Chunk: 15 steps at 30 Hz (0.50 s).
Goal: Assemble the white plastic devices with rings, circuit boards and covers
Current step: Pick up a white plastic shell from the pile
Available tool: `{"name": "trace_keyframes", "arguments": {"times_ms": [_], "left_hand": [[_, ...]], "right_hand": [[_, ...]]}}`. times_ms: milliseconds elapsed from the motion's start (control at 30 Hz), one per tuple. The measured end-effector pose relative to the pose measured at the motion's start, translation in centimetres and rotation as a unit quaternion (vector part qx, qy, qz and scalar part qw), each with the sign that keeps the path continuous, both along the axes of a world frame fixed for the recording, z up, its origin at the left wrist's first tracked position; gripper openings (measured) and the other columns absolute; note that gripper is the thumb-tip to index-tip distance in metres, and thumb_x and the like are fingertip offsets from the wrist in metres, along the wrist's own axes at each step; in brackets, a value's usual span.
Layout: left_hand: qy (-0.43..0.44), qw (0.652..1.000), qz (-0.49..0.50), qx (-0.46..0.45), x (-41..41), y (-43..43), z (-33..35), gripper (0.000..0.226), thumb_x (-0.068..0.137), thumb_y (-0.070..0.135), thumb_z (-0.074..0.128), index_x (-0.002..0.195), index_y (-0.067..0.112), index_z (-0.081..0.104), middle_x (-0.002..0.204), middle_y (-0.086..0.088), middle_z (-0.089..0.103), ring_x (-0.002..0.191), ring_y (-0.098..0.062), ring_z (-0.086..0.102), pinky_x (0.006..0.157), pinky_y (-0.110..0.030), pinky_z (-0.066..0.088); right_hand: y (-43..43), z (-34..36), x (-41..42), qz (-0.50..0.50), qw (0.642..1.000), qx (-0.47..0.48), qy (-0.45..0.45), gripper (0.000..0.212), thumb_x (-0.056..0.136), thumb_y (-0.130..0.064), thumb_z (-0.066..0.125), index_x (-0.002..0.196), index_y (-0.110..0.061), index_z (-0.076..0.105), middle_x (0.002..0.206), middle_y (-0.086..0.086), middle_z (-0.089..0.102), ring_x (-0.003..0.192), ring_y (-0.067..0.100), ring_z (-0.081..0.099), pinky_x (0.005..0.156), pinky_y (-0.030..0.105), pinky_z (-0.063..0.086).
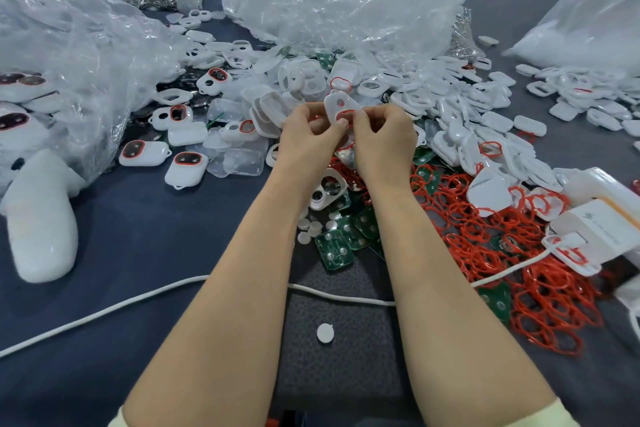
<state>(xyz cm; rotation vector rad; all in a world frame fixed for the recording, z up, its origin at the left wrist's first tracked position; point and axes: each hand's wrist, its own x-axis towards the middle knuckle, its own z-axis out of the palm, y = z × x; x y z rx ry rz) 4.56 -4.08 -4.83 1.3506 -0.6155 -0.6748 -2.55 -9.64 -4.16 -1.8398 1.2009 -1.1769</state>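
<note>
You get one view, from the camera on your head. It faces forward and down over the bench [104, 236], wide-angled and close: your left grip [308, 135] and right grip [381, 139] meet at mid-frame, forearms [225, 288] running up from the bottom edge, bags [346, 0] across the far side at the top.

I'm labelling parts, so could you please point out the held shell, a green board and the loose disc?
shell [349, 103]: head view, upper face.
board [335, 249]: head view, centre.
disc [325, 333]: head view, centre.
</note>
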Motion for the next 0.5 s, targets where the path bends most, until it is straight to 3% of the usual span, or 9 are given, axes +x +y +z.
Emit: {"name": "trace_keyframes", "arguments": {"times_ms": [267,500], "left_hand": [[0.066,0.997,-0.004,-0.030,0.00,-0.26,0.26,0.018,0.097,0.004,0.048,0.115,0.004,0.054,0.096,-0.011,0.069,0.089,-0.020,0.069,0.083,-0.030,0.058],[0.030,0.999,-0.009,-0.023,-0.23,0.00,0.26,0.021,0.094,0.014,0.061,0.112,0.007,0.054,0.099,-0.010,0.072,0.093,-0.021,0.071,0.087,-0.033,0.057]], "right_hand": [[-0.05,0.16,-0.19,0.003,1.000,0.010,-0.013,0.013,0.092,-0.019,0.059,0.089,-0.008,0.065,0.081,-0.002,0.061,0.080,0.012,0.055,0.073,0.019,0.040],[0.01,0.08,-0.18,-0.001,1.000,-0.009,0.000,0.017,0.093,-0.018,0.057,0.094,-0.003,0.065,0.084,0.002,0.063,0.081,0.014,0.056,0.076,0.021,0.041]]}}
